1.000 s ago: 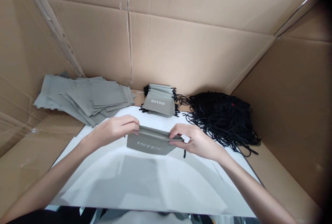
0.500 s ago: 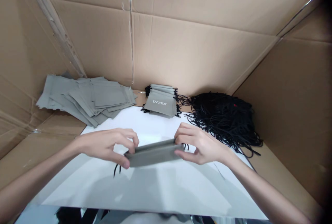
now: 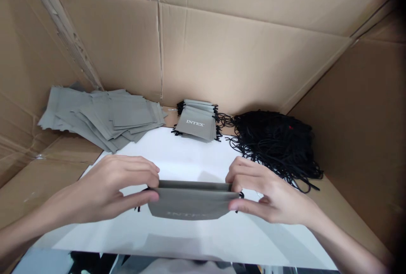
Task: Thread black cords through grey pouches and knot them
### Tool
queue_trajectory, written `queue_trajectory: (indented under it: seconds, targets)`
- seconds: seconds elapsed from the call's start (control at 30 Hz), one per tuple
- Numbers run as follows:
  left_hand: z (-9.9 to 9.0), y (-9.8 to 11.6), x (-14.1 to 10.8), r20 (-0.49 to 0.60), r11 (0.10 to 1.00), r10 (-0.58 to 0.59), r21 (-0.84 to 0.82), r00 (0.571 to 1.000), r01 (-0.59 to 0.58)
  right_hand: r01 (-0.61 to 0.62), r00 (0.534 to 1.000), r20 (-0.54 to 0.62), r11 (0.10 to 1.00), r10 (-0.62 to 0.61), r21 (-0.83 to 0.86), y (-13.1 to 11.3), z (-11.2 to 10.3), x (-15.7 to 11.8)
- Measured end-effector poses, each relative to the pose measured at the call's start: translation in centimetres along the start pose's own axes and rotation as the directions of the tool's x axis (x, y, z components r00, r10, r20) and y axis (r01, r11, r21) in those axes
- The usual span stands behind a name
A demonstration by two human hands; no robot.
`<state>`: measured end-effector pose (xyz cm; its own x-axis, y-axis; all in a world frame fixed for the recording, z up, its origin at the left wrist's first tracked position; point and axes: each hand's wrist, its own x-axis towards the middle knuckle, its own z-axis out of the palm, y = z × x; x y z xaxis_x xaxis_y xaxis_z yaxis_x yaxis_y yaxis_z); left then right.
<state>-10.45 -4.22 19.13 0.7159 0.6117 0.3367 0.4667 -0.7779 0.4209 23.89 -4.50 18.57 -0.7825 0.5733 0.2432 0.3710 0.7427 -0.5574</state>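
Note:
A grey pouch [image 3: 193, 204] with faint INTEX lettering and black cord ends at both sides is held above the white board, its mouth slightly parted. My left hand [image 3: 127, 187] pinches the pouch's upper left corner between thumb and fingers. At the upper right corner, my right hand [image 3: 258, 191] grips it the same way. Behind it lies a stack of corded grey INTEX pouches [image 3: 196, 122]. Flat grey pouches without visible cords [image 3: 133, 111] are heaped at the back left. A pile of black cords [image 3: 275, 143] sits at the back right.
The white board [image 3: 190, 240] covers the work surface. Tall cardboard walls [image 3: 253, 54] stand behind and at both sides. A thin metal tool [image 3: 172, 109] lies just left of the pouch stack. The person's clothing shows below the board's front edge.
The held pouch has come nearer and levelled out, its lettered face now showing. My hands have moved apart slightly, both still gripping its upper corners.

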Motion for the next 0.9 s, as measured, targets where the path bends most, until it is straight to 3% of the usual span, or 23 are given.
queue_trajectory:
  seconds: [0.07, 0.13, 0.23, 0.3, 0.4, 0.53, 0.63, 0.73, 0.83, 0.9]
  targets:
    - [0.6, -0.5, 0.1, -0.03, 0.994, -0.017, -0.112, 0.999, 0.013, 0.004, 0.995, -0.098, 1.0, -0.003, 0.015, 0.3, -0.1, 0.2]
    - [1.2, -1.1, 0.2, -0.169, 0.982, -0.097, -0.177, 0.981, 0.067, 0.015, 0.971, -0.24, 1.0, -0.013, 0.005, 0.8, -0.1, 0.5]
    - [1.7, -1.7, 0.8, -0.378, 0.957, -0.278, -0.191, 0.883, 0.219, 0.022, 0.884, -0.467, 1.0, -0.012, 0.016, 1.6, 0.1, 1.1]
    - [1.9, -2.0, 1.5, -0.428, 0.93, -0.361, -0.226, 0.828, 0.289, -0.004, 0.811, -0.584, 0.998, 0.038, 0.059, 2.2, 0.2, 1.6]
    - [2.1, -2.5, 2.7, -0.452, 0.899, -0.433, -0.279, 0.78, 0.338, -0.076, 0.729, -0.667, 0.987, 0.152, 0.142, 3.3, 0.2, 2.6]
    - [2.5, -3.5, 4.9, -0.518, 0.873, -0.479, -0.198, 0.709, 0.445, -0.2, 0.704, -0.658, 0.963, 0.268, 0.178, 5.8, 0.3, 3.8]
    - [2.4, -3.9, 6.7, -0.47, 0.886, -0.448, -0.123, 0.76, 0.447, -0.344, 0.698, -0.665, 0.939, 0.265, 0.013, 7.5, 0.8, 4.3]
    - [2.3, -3.6, 8.0, -0.362, 0.92, -0.383, -0.061, 0.85, 0.388, -0.4, 0.733, -0.671, 0.867, 0.108, -0.297, 7.5, 1.8, 5.0]
    - [2.9, -2.8, 8.9, -0.242, 0.944, -0.325, -0.02, 0.914, 0.33, -0.295, 0.818, -0.576, 0.855, -0.004, -0.426, 5.9, 2.7, 6.1]
    - [3.5, -2.3, 9.1, -0.171, 0.944, -0.327, -0.1, 0.929, 0.314, -0.222, 0.896, -0.439, 0.925, 0.068, -0.31, 4.7, 3.0, 6.8]
